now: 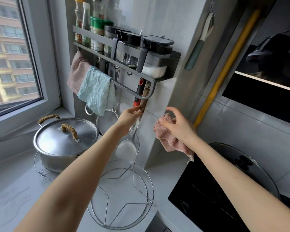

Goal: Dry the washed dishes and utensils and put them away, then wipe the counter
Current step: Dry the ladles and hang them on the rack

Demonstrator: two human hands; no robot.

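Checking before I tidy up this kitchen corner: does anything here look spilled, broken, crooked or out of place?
Nothing looks spilled or broken. The light-blue cloth hangs bunched and crooked on the grey rail, and the round wire rack with a star pattern sits close to the counter edge. Otherwise nothing stands out.

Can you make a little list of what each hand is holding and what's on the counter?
Left hand: pinches the ladle by its handle, below the rack
Right hand: holds a pink cloth
Ladle: upright, bowl down, beside the wall
Counter: lidded pot on a wire trivet; second wire trivet nearer
Rack bar: teal cloth hangs over it
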